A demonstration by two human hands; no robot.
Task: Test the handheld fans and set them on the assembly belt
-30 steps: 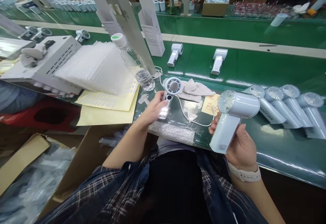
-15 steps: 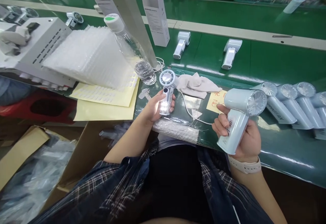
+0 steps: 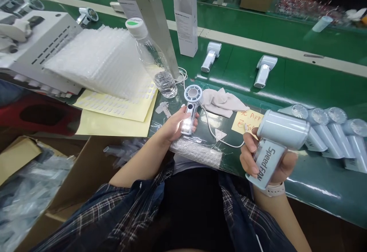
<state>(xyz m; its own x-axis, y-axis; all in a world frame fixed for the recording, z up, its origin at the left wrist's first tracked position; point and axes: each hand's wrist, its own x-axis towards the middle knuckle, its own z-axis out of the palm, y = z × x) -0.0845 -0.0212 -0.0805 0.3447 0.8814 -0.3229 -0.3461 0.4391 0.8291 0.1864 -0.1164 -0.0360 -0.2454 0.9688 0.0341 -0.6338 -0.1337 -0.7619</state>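
Observation:
My left hand [image 3: 175,125] is closed round the shiny silver handle of a small handheld fan [image 3: 192,96], whose round pale-blue head points up and away. In my right hand [image 3: 282,167] is a larger pale-blue handheld fan [image 3: 282,130], its grip printed "Speed FAN". My fingers wrap that grip from both sides. A white cable [image 3: 210,124] runs over the bench between the two hands, its right end held at or hidden by my right fingers. Behind the small fan a grey-white cloth [image 3: 222,101] lies crumpled, beside a yellow note [image 3: 243,121] with red handwriting.
Several large blue fans [image 3: 335,124] lie in a row at right. Two silver fans [image 3: 211,56] rest on the green belt [image 3: 235,72]. At left stand a water bottle [image 3: 156,61], stacked bubble bags [image 3: 94,59] and yellow label sheets [image 3: 114,124]. Bubble wrap [image 3: 197,152] lies at the bench edge.
My right hand has turned the large fan, so its head now shows side-on and its lettering is plainer. The small fan stays in my left hand. The view has shifted slightly.

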